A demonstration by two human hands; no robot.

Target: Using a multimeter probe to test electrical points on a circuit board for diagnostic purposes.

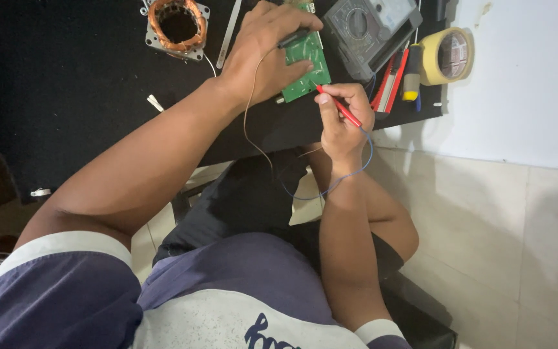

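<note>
A green circuit board (pixel 306 70) lies on the black table top (pixel 72 84). My left hand (pixel 263 55) rests over the board's left side and pinches a black probe (pixel 293 37) against it. My right hand (pixel 343 119) grips a red probe (pixel 340 106) like a pen, its tip touching the board's lower right corner. Thin wires (pixel 253 139) run from both probes down toward my lap.
A grey multimeter (pixel 363 29) lies just beyond the board. A copper-wound motor stator (pixel 175 26) sits at the far left, a roll of yellow tape (pixel 448 56) at the table's right edge. Red-handled tools (pixel 392 81) lie beside the meter. Tiled floor (pixel 485 226) lies below.
</note>
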